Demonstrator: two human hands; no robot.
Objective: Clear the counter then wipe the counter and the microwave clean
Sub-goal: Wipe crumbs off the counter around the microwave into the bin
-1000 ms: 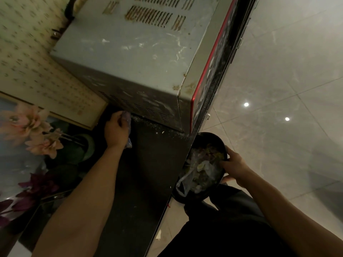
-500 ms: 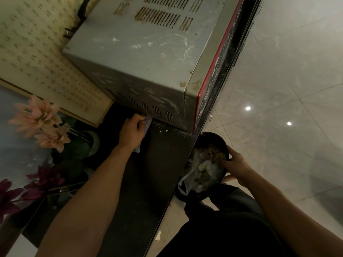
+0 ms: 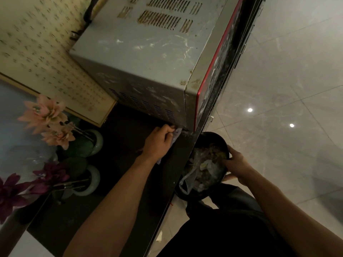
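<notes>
A grey, smeared microwave [image 3: 148,58] with a red front trim stands on the dark counter [image 3: 118,182]. My left hand [image 3: 157,141] grips a pale cloth [image 3: 176,135] pressed on the counter at the microwave's near bottom corner, close to the counter's edge, where pale crumbs lie. My right hand [image 3: 235,162] holds the rim of a black bin [image 3: 204,164] just below the counter's edge. The bin holds plastic wrap and scraps.
Pink flowers [image 3: 46,119] and dark purple flowers [image 3: 16,191] in green vases [image 3: 91,145] stand on the counter's left side. A patterned framed panel [image 3: 37,52] leans behind the microwave. Glossy tiled floor [image 3: 287,89] lies to the right.
My left hand has slid the cloth along the microwave's base toward the counter's front edge, pushing crumbs toward the bin. My right hand keeps the bin at the edge.
</notes>
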